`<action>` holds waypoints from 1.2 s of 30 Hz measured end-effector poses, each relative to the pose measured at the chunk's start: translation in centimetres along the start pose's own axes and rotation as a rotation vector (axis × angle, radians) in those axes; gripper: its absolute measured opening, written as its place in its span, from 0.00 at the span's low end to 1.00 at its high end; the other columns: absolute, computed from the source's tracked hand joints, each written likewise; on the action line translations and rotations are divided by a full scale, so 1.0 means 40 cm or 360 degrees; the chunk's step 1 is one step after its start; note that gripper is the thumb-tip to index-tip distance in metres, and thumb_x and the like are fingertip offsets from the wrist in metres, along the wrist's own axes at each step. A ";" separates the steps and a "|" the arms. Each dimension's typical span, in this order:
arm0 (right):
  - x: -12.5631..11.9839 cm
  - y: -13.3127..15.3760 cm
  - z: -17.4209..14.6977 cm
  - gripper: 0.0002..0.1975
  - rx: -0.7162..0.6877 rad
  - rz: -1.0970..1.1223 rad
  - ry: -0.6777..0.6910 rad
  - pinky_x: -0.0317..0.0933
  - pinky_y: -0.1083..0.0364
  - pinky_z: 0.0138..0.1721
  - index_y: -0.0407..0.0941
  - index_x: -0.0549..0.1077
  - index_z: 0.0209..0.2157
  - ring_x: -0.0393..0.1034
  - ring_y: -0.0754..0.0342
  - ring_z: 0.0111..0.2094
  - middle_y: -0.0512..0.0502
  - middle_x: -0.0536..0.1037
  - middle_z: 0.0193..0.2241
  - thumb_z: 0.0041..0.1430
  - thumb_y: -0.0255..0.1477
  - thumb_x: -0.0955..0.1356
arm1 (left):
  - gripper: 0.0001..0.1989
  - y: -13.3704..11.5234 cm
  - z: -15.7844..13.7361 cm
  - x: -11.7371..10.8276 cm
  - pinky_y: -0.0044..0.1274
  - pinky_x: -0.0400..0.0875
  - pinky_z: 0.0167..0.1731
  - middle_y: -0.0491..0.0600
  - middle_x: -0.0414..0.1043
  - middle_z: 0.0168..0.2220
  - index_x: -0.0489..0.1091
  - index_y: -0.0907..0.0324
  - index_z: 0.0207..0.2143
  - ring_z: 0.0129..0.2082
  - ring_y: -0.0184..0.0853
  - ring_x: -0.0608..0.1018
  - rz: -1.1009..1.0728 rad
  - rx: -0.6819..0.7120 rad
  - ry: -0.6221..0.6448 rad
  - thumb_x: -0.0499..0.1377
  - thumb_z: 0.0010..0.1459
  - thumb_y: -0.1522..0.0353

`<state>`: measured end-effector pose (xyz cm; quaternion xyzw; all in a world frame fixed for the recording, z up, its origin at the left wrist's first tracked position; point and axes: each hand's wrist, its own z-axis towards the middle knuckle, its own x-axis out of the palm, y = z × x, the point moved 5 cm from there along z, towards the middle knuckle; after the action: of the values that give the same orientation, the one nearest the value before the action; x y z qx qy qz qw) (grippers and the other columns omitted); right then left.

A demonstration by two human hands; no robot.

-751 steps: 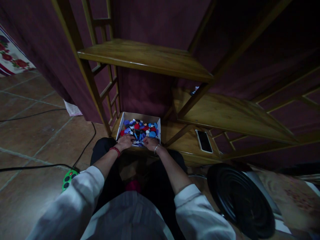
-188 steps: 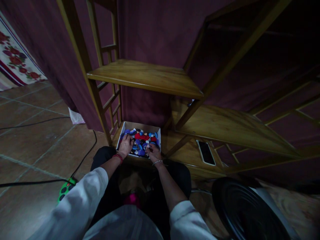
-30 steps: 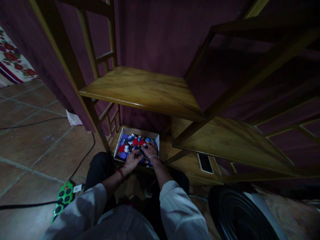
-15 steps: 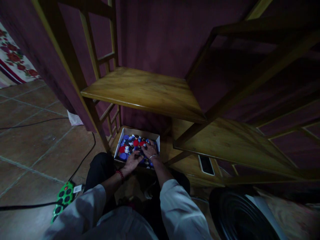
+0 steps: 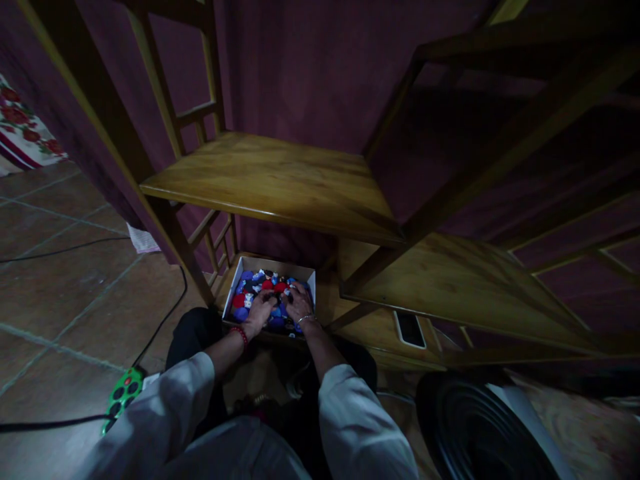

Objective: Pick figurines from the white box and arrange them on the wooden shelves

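A shallow white-walled box holds a crowded pile of small blue, red, white and dark pieces; their kind is too small to make out. Both my hands are inside it, over the pile. My left hand, with a red bead bracelet at the wrist, lies on the pieces near the middle, fingers stretched to the right. Close beside it, my right hand, with a silver bangle, rests on the right part with fingers apart. In the dim light I see nothing gripped in either hand, though some fingertips blend into the pile.
The box stands on the low board of a wooden shelf unit; a higher shelf overhangs it. A white-edged phone-like object lies to the right. A green power strip with black cables is on the tiled floor. A round black object stands lower right.
My left hand has shifted slightly up and its fingers lie flatter on the pile. My right hand stays over the right side. The whole view has shifted a little.
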<state>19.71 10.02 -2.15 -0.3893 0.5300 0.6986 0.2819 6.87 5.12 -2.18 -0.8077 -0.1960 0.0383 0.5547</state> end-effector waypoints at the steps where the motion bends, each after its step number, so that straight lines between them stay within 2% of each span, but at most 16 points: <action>1: 0.001 -0.001 0.001 0.16 0.0009 -0.0009 0.0009 0.53 0.52 0.53 0.42 0.72 0.41 0.60 0.49 0.50 0.42 0.65 0.51 0.54 0.35 0.62 | 0.11 0.004 0.000 -0.001 0.21 0.69 0.30 0.49 0.71 0.34 0.68 0.61 0.33 0.31 0.30 0.73 -0.0016 0.0001 0.0008 0.58 0.43 0.72; 13: -0.008 0.024 -0.013 0.17 0.0095 -0.0012 0.0082 0.49 0.53 0.55 0.43 0.71 0.43 0.54 0.49 0.54 0.44 0.65 0.52 0.56 0.35 0.61 | 0.14 0.019 -0.003 -0.004 0.21 0.67 0.31 0.47 0.71 0.31 0.68 0.61 0.35 0.29 0.29 0.72 -0.0060 0.0051 0.0062 0.60 0.42 0.71; 18: -0.011 0.035 -0.025 0.15 0.0050 -0.0038 0.0000 0.48 0.50 0.55 0.44 0.72 0.42 0.50 0.48 0.56 0.45 0.64 0.54 0.55 0.33 0.62 | 0.17 0.016 -0.023 -0.011 0.22 0.67 0.34 0.47 0.71 0.30 0.68 0.61 0.38 0.29 0.29 0.72 -0.0071 0.0088 0.0126 0.61 0.41 0.71; 21: -0.017 0.043 -0.036 0.14 0.0008 -0.0053 -0.0064 0.47 0.50 0.55 0.44 0.73 0.40 0.49 0.48 0.56 0.45 0.66 0.52 0.54 0.33 0.63 | 0.19 0.011 -0.040 -0.018 0.22 0.67 0.36 0.47 0.71 0.32 0.69 0.60 0.39 0.32 0.30 0.72 -0.0015 0.0142 0.0121 0.61 0.40 0.74; 29: -0.041 0.058 -0.061 0.14 -0.0009 -0.0028 -0.0108 0.50 0.51 0.52 0.43 0.73 0.40 0.62 0.50 0.47 0.43 0.74 0.41 0.55 0.32 0.62 | 0.20 0.014 -0.065 -0.025 0.24 0.66 0.40 0.48 0.72 0.35 0.70 0.61 0.39 0.35 0.31 0.73 -0.0107 0.0099 0.0111 0.59 0.39 0.78; 36: -0.038 0.055 -0.081 0.17 0.0154 0.0153 -0.0148 0.58 0.52 0.47 0.44 0.71 0.44 0.67 0.50 0.43 0.42 0.75 0.41 0.55 0.33 0.61 | 0.21 0.026 -0.068 -0.028 0.25 0.66 0.41 0.49 0.72 0.35 0.69 0.61 0.40 0.34 0.30 0.73 -0.0208 0.0066 0.0125 0.60 0.39 0.76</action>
<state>19.55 6.34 -0.18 -0.3166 0.5675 0.7022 0.2909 6.88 2.01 -2.25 -0.7824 -0.2256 -0.0257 0.5800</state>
